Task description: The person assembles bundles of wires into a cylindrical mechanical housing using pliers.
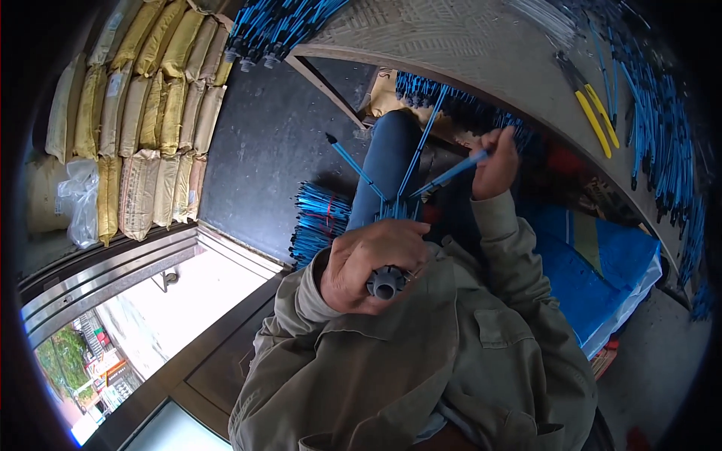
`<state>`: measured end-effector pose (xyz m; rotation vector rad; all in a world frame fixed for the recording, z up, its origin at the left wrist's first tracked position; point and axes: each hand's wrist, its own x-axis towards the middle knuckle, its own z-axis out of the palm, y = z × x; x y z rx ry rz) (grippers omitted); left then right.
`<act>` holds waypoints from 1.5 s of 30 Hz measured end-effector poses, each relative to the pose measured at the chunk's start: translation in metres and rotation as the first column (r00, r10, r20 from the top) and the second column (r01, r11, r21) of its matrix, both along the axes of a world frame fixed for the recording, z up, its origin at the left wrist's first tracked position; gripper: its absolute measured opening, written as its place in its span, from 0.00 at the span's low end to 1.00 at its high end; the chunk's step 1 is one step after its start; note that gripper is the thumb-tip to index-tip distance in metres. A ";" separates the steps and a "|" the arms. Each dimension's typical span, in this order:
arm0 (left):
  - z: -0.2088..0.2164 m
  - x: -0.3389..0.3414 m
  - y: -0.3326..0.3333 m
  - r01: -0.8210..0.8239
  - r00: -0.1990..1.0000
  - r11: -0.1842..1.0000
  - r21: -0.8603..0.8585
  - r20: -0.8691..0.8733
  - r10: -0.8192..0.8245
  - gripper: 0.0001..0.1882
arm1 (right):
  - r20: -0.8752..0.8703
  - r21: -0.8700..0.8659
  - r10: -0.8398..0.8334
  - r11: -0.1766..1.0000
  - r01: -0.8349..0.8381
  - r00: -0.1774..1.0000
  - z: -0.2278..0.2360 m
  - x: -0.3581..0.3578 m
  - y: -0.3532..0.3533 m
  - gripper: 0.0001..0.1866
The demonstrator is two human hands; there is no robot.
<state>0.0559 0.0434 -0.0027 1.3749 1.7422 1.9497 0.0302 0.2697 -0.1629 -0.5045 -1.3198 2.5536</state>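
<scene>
My left hand (372,259) is wrapped round a dark grey tubular hub (384,289), whose round open end pokes out of the fist toward me. From the far side of that fist several thin blue rods (352,167) with black joints fan outward, one to the left and one straight away from me. My right hand (496,161) is closed, with a blue rod (455,170) pinched in its fingers; this rod slants back down to the hub. The fist hides most of the hub.
Ahead stands a worktable (451,34) with heaps of blue rods (662,143) and yellow-handled pliers (596,124). A bundle of blue rods (320,218) lies left of my leg. Stacked sacks (139,113) line the left wall. Blue sheeting (594,263) lies at the right.
</scene>
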 end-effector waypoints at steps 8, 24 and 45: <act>-0.004 0.013 -0.009 -0.213 0.977 0.977 0.005 0.008 0.213 0.15 | -0.047 0.017 0.640 0.768 -0.640 0.767 0.012 -0.063 -0.095 0.41; 0.001 0.000 -0.019 -0.389 0.921 0.920 -0.047 0.013 0.390 0.17 | -0.158 0.369 0.979 0.179 -0.912 0.128 0.070 -0.040 -0.090 0.23; -0.003 -0.012 0.015 -0.403 0.915 0.909 -0.106 -0.042 0.401 0.14 | -0.036 0.727 -0.222 -0.675 -0.127 0.974 0.126 -0.002 0.172 0.15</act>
